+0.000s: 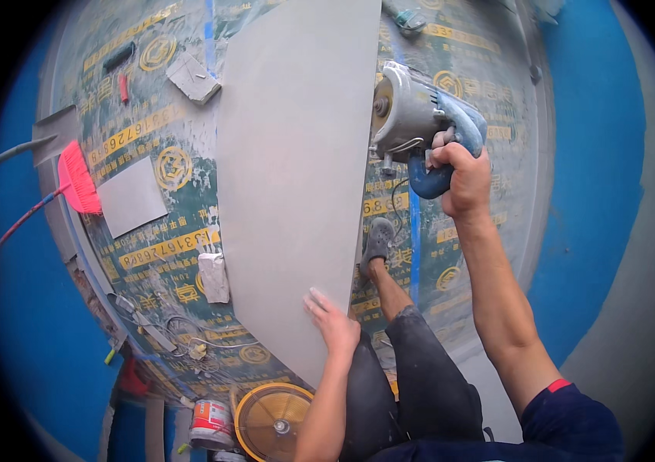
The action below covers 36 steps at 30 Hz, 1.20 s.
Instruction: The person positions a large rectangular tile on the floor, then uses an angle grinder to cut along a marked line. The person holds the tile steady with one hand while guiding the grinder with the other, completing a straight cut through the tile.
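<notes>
A large pale grey slab [297, 162], like a big tile, lies lengthwise in front of me, its lower right edge beside my legs. My left hand [334, 322] rests on its near end near the right edge, dusty fingers stretched out and holding nothing. To the right of the slab, my right hand [466, 173] grips the blue handle of a handheld circular saw [416, 112] with a silver metal guard. The saw's round, yellowish disc side faces the slab's right edge. Whether the blade touches the slab I cannot tell.
Left of the slab lie a pale block [193, 77], a white block [213, 277], a square tile piece [133, 199] and a pink broom [79, 181]. Cables [193, 346], a paint bucket [210, 422] and a yellow fan [274, 420] are near me. A green power tool [408, 19] lies at the far end.
</notes>
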Available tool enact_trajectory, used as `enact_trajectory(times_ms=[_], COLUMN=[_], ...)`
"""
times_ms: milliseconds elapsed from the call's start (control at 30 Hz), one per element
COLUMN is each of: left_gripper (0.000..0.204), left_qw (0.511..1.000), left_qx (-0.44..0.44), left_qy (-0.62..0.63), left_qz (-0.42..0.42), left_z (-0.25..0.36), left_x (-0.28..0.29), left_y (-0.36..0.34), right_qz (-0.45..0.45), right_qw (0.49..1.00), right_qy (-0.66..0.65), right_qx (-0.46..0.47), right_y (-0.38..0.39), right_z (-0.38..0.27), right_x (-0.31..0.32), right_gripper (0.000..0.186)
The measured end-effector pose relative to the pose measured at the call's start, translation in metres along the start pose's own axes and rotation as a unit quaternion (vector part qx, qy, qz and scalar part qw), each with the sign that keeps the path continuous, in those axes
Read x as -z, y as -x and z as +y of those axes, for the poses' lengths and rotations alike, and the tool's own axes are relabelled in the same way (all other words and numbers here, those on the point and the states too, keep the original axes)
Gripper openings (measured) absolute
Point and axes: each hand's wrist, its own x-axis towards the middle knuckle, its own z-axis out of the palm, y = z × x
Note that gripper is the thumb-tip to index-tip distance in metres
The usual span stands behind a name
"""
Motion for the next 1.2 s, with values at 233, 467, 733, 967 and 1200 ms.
enact_trajectory(times_ms=[233, 467, 733, 967, 1200], left_gripper=[0.105, 0.105, 0.102, 0.100, 0.099], left_qw=[1.000, 0.999, 0.999, 1.000, 1.000], left_qx=[0.021, 0.025, 0.027, 0.023, 0.018], left_qy=[-0.007, -0.013, -0.016, -0.008, -0.007], left_qz=[-0.009, -0.024, -0.020, -0.019, -0.017], left_z=[0.000, 0.006, 0.006, 0.009, 0.007], left_x=[0.000, 0.005, 0.005, 0.007, 0.006], left_y=[-0.002, -0.003, -0.005, -0.006, -0.006], right_qz=[-0.003, -0.016, -0.024, -0.027, -0.038], right_qw=[1.000, 1.000, 0.999, 0.999, 0.999], right_qy=[0.008, 0.009, 0.014, 0.015, 0.011], right_qx=[-0.005, -0.017, -0.025, -0.034, -0.035], right_y=[0.002, 0.002, 0.005, 0.007, 0.007], right_z=[-0.002, -0.002, -0.006, -0.007, -0.005], right_x=[-0.005, -0.003, -0.005, -0.004, -0.002], right_gripper=[0.017, 0.019, 0.017, 0.018, 0.019])
